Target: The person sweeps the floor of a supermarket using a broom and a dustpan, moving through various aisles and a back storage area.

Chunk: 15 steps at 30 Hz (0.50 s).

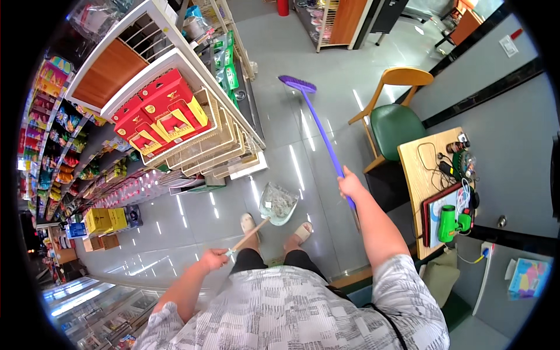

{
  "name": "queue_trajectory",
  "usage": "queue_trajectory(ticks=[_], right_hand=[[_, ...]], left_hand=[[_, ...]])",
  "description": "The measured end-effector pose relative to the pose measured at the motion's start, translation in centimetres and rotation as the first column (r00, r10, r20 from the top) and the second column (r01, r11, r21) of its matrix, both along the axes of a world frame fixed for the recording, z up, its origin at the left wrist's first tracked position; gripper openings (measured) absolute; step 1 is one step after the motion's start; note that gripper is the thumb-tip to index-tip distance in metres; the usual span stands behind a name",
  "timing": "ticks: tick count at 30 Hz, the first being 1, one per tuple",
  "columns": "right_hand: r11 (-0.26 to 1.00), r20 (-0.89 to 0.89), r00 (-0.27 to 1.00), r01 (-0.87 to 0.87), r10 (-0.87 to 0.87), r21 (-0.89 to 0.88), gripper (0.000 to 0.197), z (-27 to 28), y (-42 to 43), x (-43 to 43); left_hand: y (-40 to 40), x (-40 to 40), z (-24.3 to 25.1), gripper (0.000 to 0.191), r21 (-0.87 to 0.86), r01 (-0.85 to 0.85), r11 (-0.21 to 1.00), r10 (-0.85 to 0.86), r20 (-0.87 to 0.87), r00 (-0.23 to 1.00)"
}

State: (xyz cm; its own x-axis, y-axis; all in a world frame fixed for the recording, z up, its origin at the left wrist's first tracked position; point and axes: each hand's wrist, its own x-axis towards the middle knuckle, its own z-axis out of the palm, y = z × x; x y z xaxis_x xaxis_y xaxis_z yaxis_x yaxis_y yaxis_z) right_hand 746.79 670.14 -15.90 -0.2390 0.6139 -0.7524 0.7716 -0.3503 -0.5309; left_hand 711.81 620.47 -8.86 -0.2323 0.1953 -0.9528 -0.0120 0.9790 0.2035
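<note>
A light green dustpan lies on the tiled floor just beyond my feet, with grey dust and debris in its pan. Its wooden handle rises towards me, and my left hand is closed around the upper end. My right hand grips the purple shaft of a broom. The broom's purple head is farther out, beyond the dustpan and to its right, over the floor; whether its bristles touch the tiles I cannot tell.
A wire display rack with red and yellow underwear boxes stands at the left. Right are a chair with a green seat and a wooden table holding cables and a green device. Snack shelves line the far left.
</note>
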Motion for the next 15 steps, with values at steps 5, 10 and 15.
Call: queue_trajectory(ticks=[5,10,15], right_hand=[[0.959,0.21,0.955,-0.243,0.21,0.146,0.075,-5.9,7.0,-8.3],[0.87,0.395,0.852,-0.447,0.343,0.208,0.071,-9.7,2.0,-3.3],[0.912,0.398,0.848,-0.406,0.35,0.061,0.068,-1.1,-14.3,12.5]], left_hand=[[-3.2,1.3,-1.0,0.045,0.048,-0.006,0.999,0.007,-0.028,1.0],[-3.3,1.4,-0.4,0.047,-0.088,0.001,0.996,0.001,0.024,1.0],[-3.6,-1.0,-0.4,0.046,-0.067,0.004,0.998,-0.001,0.043,0.999]])
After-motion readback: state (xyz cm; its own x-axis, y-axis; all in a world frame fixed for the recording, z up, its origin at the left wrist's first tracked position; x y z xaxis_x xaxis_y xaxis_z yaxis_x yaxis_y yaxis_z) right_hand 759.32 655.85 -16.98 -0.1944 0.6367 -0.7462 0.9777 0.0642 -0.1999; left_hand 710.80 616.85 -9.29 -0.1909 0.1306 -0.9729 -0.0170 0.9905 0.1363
